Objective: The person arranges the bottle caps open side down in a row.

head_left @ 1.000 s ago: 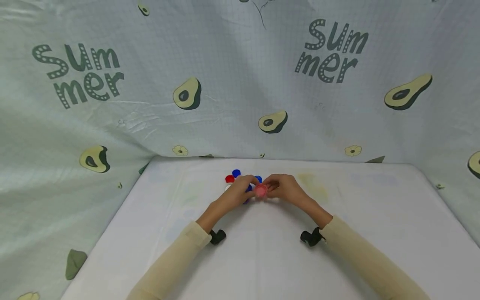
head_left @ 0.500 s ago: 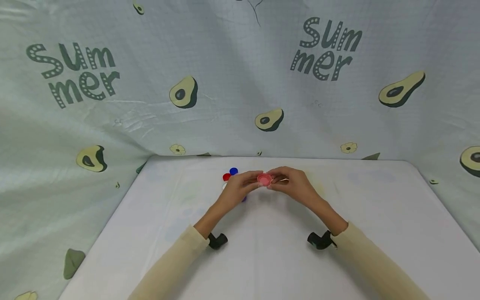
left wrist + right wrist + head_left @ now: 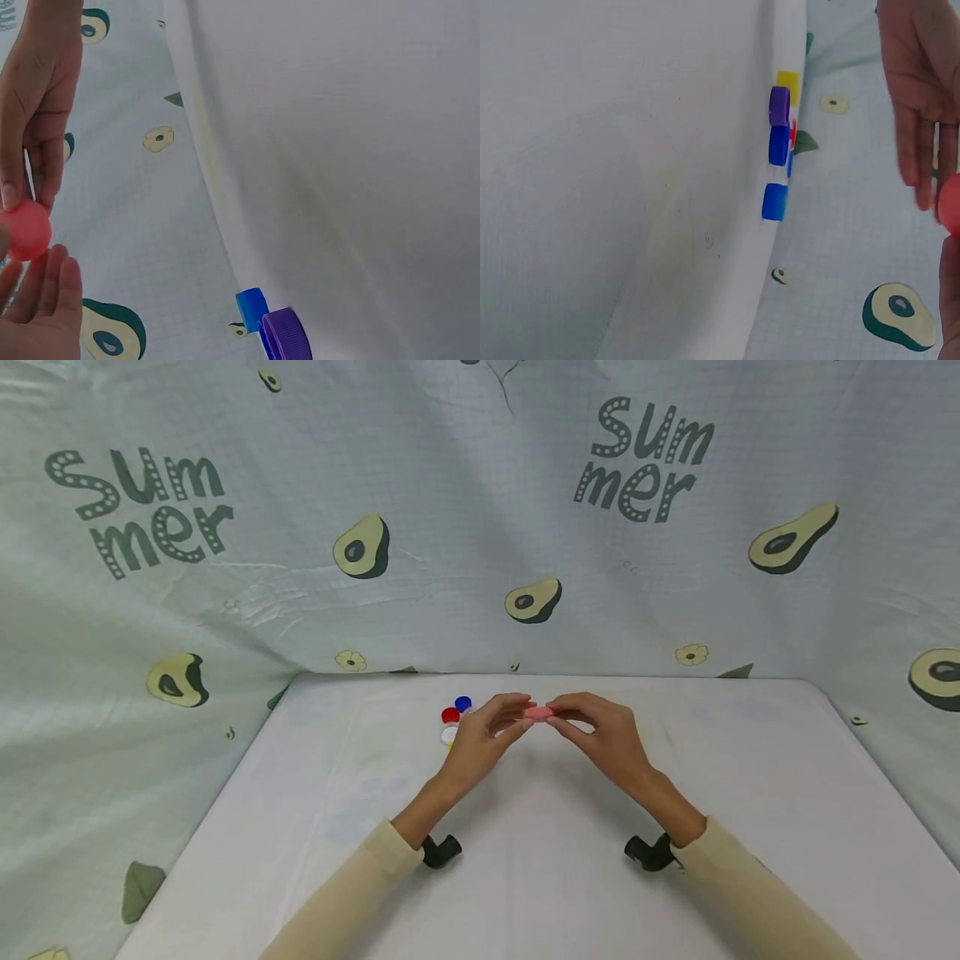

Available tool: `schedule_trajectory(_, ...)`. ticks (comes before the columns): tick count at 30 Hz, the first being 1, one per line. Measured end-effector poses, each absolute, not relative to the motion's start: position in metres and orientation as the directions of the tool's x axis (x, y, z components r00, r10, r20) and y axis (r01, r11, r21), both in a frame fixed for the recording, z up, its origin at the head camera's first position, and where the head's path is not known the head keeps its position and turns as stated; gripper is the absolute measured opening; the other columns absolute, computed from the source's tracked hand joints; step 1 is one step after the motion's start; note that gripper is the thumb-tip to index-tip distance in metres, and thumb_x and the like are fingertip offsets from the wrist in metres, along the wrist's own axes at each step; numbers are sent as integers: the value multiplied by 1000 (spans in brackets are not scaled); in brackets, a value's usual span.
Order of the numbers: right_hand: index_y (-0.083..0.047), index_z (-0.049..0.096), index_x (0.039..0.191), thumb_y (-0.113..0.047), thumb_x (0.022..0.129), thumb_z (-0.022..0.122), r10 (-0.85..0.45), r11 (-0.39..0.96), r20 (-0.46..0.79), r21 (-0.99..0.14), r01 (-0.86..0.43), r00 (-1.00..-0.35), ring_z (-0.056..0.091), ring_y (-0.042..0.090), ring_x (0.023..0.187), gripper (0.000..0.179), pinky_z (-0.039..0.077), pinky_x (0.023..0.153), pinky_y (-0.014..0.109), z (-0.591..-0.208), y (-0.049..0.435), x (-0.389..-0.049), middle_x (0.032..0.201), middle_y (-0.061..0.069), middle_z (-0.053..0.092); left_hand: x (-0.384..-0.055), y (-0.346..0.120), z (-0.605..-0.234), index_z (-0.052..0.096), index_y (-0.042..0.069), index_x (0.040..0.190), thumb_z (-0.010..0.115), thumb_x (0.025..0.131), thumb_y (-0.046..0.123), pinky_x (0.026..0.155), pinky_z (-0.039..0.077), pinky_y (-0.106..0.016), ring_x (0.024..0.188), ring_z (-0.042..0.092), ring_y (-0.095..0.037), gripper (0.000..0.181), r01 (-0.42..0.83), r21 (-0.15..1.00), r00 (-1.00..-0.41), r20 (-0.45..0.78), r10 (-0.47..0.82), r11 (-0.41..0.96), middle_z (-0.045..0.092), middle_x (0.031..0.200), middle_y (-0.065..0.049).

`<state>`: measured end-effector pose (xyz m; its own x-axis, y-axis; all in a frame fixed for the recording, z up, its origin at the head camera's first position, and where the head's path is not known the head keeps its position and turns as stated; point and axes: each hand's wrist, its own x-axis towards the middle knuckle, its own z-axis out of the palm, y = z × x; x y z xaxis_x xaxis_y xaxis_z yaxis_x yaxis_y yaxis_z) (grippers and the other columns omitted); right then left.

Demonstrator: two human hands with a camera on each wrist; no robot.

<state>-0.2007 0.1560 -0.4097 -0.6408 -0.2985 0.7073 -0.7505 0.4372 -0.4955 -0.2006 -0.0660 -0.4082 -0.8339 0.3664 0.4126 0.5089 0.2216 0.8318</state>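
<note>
A pink bottle cap (image 3: pixel 538 712) is held in the air above the table between my two hands, seen edge-on in the head view. My left hand (image 3: pixel 480 739) pinches its left side, and the thumb and fingers of my right hand (image 3: pixel 606 731) pinch the right side. Part of the same cap (image 3: pixel 28 231) shows its round face in the left wrist view. Behind my left hand lie a blue cap (image 3: pixel 462 702), a red cap (image 3: pixel 450 715) and a white cap (image 3: pixel 449 736). The right wrist view also has a purple cap (image 3: pixel 779 106) and a yellow cap (image 3: pixel 788 86).
A white cloth covers the table (image 3: pixel 510 877). Behind it hangs a pale curtain (image 3: pixel 450 510) with avocado prints, meeting the table's far edge. Each wrist carries a small black camera (image 3: pixel 441 852).
Both hands have lifted the pink cap up from near the other caps and slightly right. The cap has turned from showing its hollow face to edge-on.
</note>
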Motion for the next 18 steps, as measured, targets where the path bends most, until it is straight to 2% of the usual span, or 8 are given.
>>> schedule_trajectory(4, -2, 71, 117, 5, 83, 80, -267, 397, 690, -557, -729, -673, 74, 23, 95, 36, 54, 87, 16, -408, 159, -198, 107, 10, 75, -201, -62, -408, 63, 6, 135, 69, 96, 7, 94, 57, -33, 110, 70, -20, 39, 661, 724, -732, 563, 382, 199, 70, 127, -10)
schedule_trajectory(8, -4, 71, 121, 2, 86, 78, -228, 371, 665, -617, -695, -712, 74, 21, 96, 35, 55, 86, 17, -408, 161, -196, 110, 8, 75, -201, -59, -405, 64, 3, 134, 72, 92, 1, 91, 58, -31, 107, 71, -21, 43, 722, 665, -674, 613, 412, 192, 70, 125, -12)
schedule_trajectory(13, -7, 73, 121, 0, 87, 78, -208, 364, 624, -665, -652, -753, 73, 18, 92, 35, 56, 83, 17, -406, 165, -192, 111, 5, 74, -205, -56, -403, 64, 4, 135, 77, 88, 2, 89, 59, -32, 116, 66, -21, 48, 745, 630, -652, 621, 435, 217, 64, 132, -12)
schedule_trajectory(18, -4, 70, 124, 4, 78, 84, -316, 315, 621, -644, -697, -717, 72, 22, 94, 48, 57, 86, 22, -403, 172, -192, 117, 9, 70, -206, -55, -405, 67, 6, 130, 77, 88, 6, 91, 58, -33, 125, 61, -20, 44, 750, 614, -651, 621, 436, 247, 59, 139, -10)
